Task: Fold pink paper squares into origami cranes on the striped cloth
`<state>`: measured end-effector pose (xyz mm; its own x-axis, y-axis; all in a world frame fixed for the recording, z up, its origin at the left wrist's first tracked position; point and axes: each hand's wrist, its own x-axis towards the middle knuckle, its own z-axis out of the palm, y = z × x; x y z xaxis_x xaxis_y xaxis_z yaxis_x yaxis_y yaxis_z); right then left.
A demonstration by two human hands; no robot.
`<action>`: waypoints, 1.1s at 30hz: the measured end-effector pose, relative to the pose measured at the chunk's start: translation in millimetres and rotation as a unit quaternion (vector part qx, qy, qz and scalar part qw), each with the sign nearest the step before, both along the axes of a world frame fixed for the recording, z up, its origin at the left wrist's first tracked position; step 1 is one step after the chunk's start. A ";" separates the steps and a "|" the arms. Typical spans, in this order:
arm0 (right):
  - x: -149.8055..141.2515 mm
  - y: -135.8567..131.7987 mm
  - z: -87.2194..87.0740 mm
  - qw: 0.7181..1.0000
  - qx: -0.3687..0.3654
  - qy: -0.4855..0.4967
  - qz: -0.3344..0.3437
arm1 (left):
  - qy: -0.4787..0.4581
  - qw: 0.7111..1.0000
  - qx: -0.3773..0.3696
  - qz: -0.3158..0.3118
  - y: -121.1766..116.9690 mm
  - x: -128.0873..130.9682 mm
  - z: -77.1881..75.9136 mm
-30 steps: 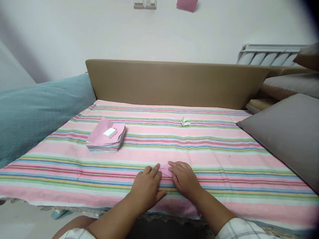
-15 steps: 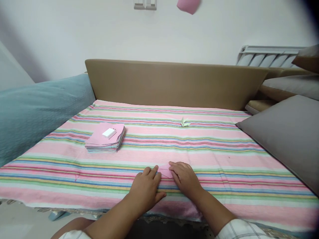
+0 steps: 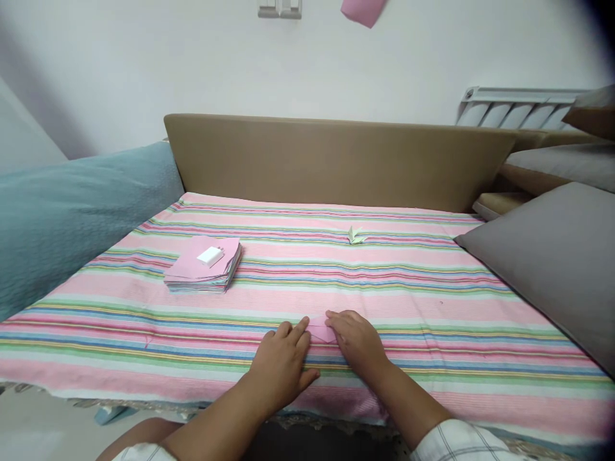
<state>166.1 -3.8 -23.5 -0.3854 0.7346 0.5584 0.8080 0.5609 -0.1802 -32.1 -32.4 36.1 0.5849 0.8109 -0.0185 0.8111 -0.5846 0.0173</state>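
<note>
A small folded piece of pink paper [image 3: 321, 329] lies on the striped cloth [image 3: 307, 301], between my two hands. My left hand [image 3: 281, 362] rests flat with its fingers stretched out, the index fingertip at the paper's left edge and the thumb pointing right. At the other end, my right hand [image 3: 358, 339] has its fingers and thumb closed on the paper's right side, covering that part. Farther back stands a small pale green folded paper figure [image 3: 356, 236].
On the left is a stack of square paper sheets [image 3: 199, 272] with a white charger plug [image 3: 210, 257] on top. A brown padded board [image 3: 327, 163] runs along the back. Grey cushions [image 3: 552, 250] are piled at right, and a blue-green covered cushion [image 3: 91, 211] lies at left.
My left fingertips have shifted slightly right along the paper's edge. My right fingers have moved a little over the paper. The other things stay where they were.
</note>
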 end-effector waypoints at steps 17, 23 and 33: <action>-1.4 -0.8 -0.7 1.000 0.001 -0.023 -0.015 | -0.014 1.000 -0.019 0.010 3.9 -0.5 1.0; -1.5 -1.0 0.6 1.000 0.001 -0.020 -0.011 | -0.010 1.000 -0.017 0.018 2.2 -1.2 3.3; -2.0 -1.6 3.3 1.000 0.003 -0.026 -0.006 | 0.003 0.999 -0.027 0.044 0.4 0.5 3.2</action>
<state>164.1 -5.5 -20.2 -0.4059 0.7362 0.5416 0.8228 0.5522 -0.1340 -31.6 -32.0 39.2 0.5109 0.8571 -0.0661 0.8596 -0.5092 0.0416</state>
